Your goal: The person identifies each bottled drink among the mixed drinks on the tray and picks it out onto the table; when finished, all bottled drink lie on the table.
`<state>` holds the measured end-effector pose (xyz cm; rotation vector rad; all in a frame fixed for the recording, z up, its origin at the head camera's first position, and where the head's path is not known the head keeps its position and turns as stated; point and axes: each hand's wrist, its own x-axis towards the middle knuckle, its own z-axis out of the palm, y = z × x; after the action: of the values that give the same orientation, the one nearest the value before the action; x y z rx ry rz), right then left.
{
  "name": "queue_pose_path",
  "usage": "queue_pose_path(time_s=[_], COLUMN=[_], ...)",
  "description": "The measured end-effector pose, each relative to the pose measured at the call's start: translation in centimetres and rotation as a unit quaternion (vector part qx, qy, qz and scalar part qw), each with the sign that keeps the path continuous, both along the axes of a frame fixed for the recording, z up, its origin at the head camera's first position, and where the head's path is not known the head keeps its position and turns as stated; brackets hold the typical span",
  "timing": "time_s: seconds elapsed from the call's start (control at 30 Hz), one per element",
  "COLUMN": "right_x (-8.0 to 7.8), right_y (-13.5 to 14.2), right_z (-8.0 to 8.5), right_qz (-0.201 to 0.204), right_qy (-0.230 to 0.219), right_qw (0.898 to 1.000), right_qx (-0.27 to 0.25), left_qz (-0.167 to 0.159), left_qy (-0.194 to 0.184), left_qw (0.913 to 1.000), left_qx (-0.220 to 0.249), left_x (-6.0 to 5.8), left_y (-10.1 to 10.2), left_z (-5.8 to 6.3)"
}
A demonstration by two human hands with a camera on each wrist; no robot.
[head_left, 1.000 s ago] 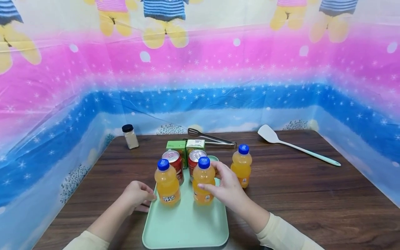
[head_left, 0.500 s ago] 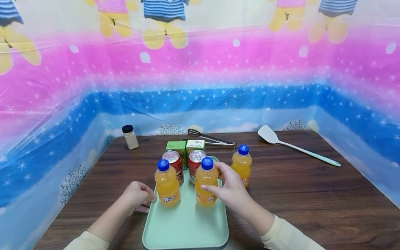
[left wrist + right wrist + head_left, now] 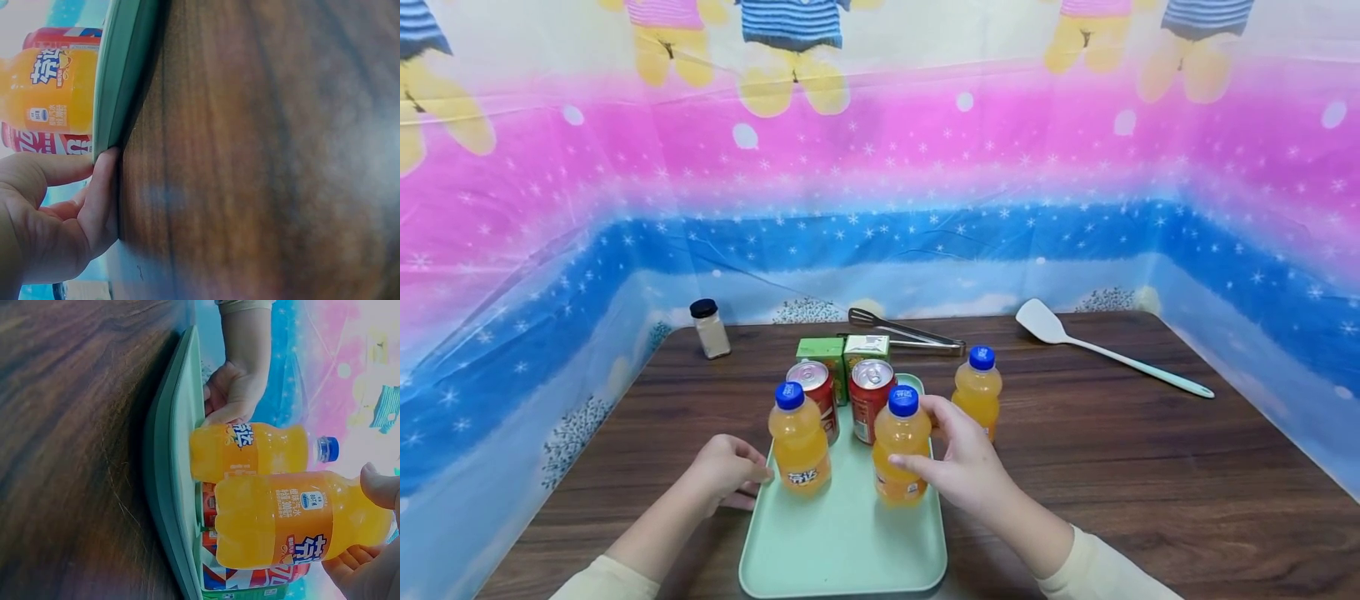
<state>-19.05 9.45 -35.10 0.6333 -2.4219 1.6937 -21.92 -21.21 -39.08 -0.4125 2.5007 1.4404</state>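
My right hand (image 3: 962,458) grips an orange soda bottle (image 3: 901,454) with a blue cap, thumb on the near side. In the right wrist view that bottle (image 3: 275,519) has its base a little off the surface of the green tray (image 3: 842,550). At the tray's left rim, my left hand (image 3: 726,471) pinches the edge between thumb and fingers, as the left wrist view shows on the rim (image 3: 115,81). A second orange soda bottle (image 3: 800,442) stands upright on the tray's left side. Behind the bottles are two red soda cans (image 3: 868,408) and two green drink cartons (image 3: 822,350).
A third orange soda bottle (image 3: 977,392) stands on the wooden table (image 3: 1112,467) right of the tray. Toward the back lie metal tongs (image 3: 910,333) and a white spatula (image 3: 1105,350). A black-lidded jar (image 3: 711,329) stands at the back left.
My right hand has moved the held bottle slightly right and nearer to me, showing more of the right can behind it. My left hand keeps its place on the tray rim.
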Motion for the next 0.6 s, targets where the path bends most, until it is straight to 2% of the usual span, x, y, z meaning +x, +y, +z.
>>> queue_pose_path(time_s=[0.17, 0.6], right_x=[0.5, 1.8], right_y=[0.7, 2.1], right_z=[0.3, 0.8], right_qz=[0.014, 0.034], right_qy=[-0.011, 0.018], right_qw=[1.000, 0.999], right_qx=[-0.013, -0.006], left_qz=[0.000, 0.003], left_qy=[0.000, -0.004], left_qw=[1.0000, 1.0000], left_qx=[0.000, 0.001], left_x=[0.0, 0.0], left_y=[0.0, 0.1], left_z=[0.0, 0.2])
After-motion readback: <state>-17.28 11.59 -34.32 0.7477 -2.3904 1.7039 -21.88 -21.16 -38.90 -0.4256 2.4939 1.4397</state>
